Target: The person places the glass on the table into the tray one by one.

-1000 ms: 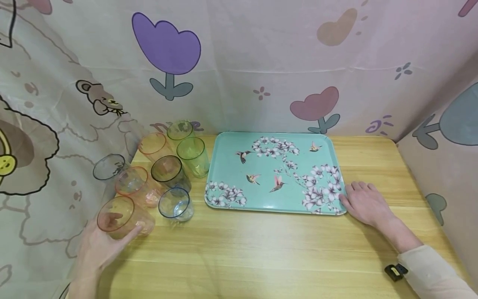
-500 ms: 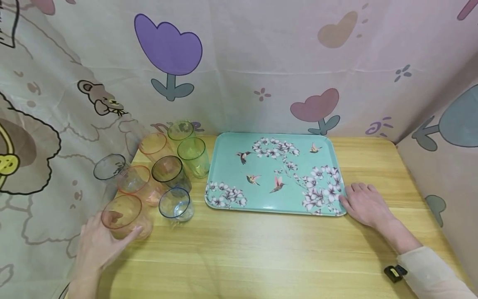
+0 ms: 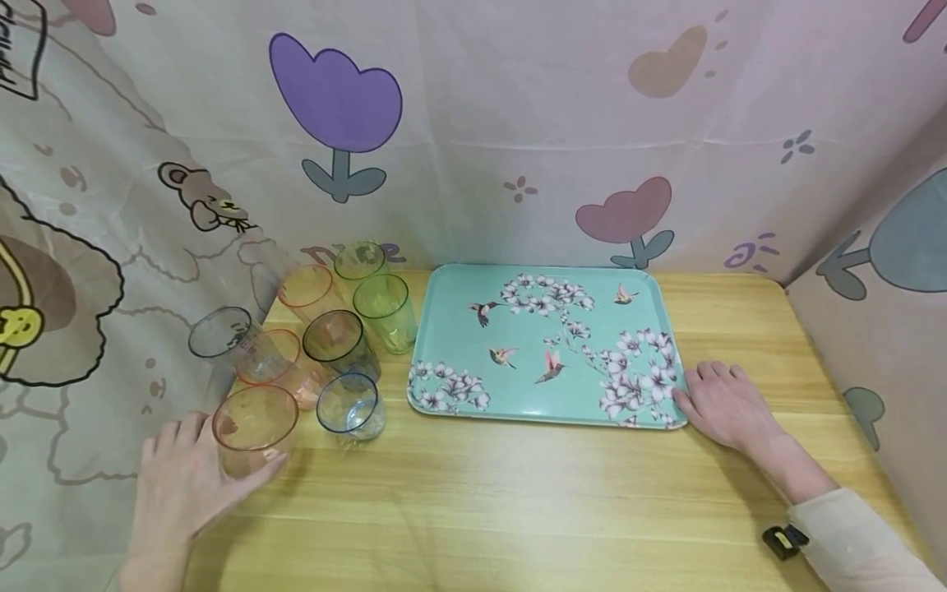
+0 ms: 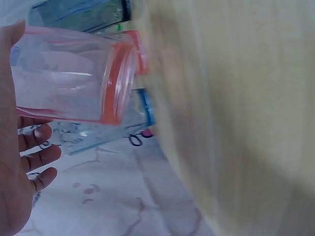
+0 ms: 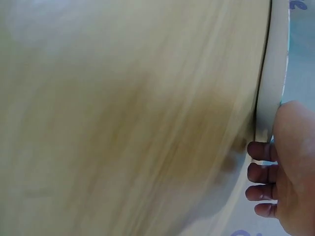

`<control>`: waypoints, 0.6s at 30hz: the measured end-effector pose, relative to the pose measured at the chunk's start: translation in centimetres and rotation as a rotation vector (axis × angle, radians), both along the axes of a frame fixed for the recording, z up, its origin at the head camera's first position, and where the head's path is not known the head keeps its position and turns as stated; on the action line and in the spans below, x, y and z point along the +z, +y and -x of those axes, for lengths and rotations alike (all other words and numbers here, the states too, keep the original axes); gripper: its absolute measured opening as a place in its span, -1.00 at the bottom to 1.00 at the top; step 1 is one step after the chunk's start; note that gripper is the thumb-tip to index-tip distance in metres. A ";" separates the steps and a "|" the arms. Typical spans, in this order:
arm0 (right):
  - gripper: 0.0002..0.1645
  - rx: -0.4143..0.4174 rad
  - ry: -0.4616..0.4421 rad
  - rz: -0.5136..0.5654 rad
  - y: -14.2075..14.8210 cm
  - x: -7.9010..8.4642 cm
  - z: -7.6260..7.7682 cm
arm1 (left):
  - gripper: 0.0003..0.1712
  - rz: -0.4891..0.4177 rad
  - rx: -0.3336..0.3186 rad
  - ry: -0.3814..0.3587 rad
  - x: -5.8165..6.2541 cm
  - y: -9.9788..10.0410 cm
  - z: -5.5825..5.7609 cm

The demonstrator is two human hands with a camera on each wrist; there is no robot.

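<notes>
Mint-green tray (image 3: 459,329) lies flat on a wood table (image 3: 518,510), a printed cloth (image 3: 473,99) hanging behind; bearings taken from the tray's middle. At eight o'clock, an orange-rimmed glass (image 3: 255,436), closest to the person of all the glasses, held in the left hand (image 3: 177,481): thumb across the near wall, a fingertip faintly visible through the far one, remaining fingers loose and seemingly off it. Grip sits below the rim, sensibly I think, as a wide smooth glass is easier spanned than wrapped. Its lean differs from its neighbours'; cannot tell whether the base clears the wood. The others stand upright and crowded toward nine and ten o'clock: blue-rimmed glass (image 3: 351,409) at the held one's two o'clock, red-rimmed glass (image 3: 268,362) at its one, dark glass (image 3: 338,349) beyond, green glass (image 3: 385,308) just beside the tray. Packed that tightly perhaps because the tray leaves only a narrow strip there. At four o'clock, right hand (image 3: 728,407), palm down, fingers relaxed and gripping nothing, thumb against the tray's near corner, likely as a steadying touch. Hands well apart, tray between them.
</notes>
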State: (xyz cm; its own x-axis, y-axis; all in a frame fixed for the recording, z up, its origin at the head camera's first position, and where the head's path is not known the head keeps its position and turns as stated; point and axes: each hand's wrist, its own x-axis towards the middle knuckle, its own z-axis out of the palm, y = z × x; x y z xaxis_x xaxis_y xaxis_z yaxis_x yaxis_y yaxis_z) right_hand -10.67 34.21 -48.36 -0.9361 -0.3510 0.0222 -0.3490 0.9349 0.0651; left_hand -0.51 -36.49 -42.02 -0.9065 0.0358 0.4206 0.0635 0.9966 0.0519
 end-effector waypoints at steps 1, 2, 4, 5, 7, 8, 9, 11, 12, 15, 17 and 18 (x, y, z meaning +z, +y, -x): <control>-0.56 0.003 0.004 -0.002 0.0 0.0 0.0 | 0.31 0.006 -0.005 0.009 0.2 0.1 -0.1; -0.56 0.005 0.004 -0.004 0.0 0.0 0.0 | 0.33 0.014 -0.008 0.013 0.5 0.2 -0.2; -0.55 0.008 0.007 -0.004 0.1 0.0 -0.1 | 0.38 0.039 -0.022 0.050 1.0 0.5 -0.3; -0.55 0.009 0.008 -0.004 0.1 -0.1 -0.1 | 0.40 0.053 -0.032 0.080 1.3 0.7 -0.3; -0.55 0.009 0.012 0.001 0.1 -0.1 -0.1 | 0.41 0.081 -0.048 0.132 1.9 1.1 -0.3; -0.55 0.009 0.012 0.001 0.1 -0.1 -0.1 | 0.40 0.098 -0.057 0.162 2.2 1.3 -0.3; -0.55 0.009 0.011 0.000 0.1 -0.2 -0.1 | 0.41 0.112 -0.066 0.195 2.5 1.5 -0.3; -0.57 0.011 0.012 0.001 0.2 -0.2 -0.1 | 0.39 0.123 -0.074 0.221 3.1 1.9 -0.4; -0.57 0.012 0.014 0.002 0.1 -0.2 -0.2 | 0.38 0.126 -0.077 0.228 3.4 2.1 -0.4; -0.59 0.013 0.016 0.003 0.1 -0.1 -0.2 | 0.38 0.125 -0.081 0.223 4.1 2.7 -0.4; -0.59 0.012 0.015 0.004 0.1 0.0 -0.2 | 0.37 0.128 -0.083 0.215 4.5 3.1 -0.4; -0.59 0.011 0.012 0.005 0.0 0.0 -0.2 | 0.36 0.130 -0.085 0.211 4.7 3.2 -0.3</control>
State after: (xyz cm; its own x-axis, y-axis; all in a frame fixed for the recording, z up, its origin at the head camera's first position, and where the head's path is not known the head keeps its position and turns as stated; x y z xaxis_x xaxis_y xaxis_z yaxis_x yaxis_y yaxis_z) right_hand -10.44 34.25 -48.32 -0.9319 -0.3611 0.0353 -0.3584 0.9313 0.0650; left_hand -0.20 -33.27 -37.35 -0.7908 0.1747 0.5866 0.1434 0.9846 -0.0999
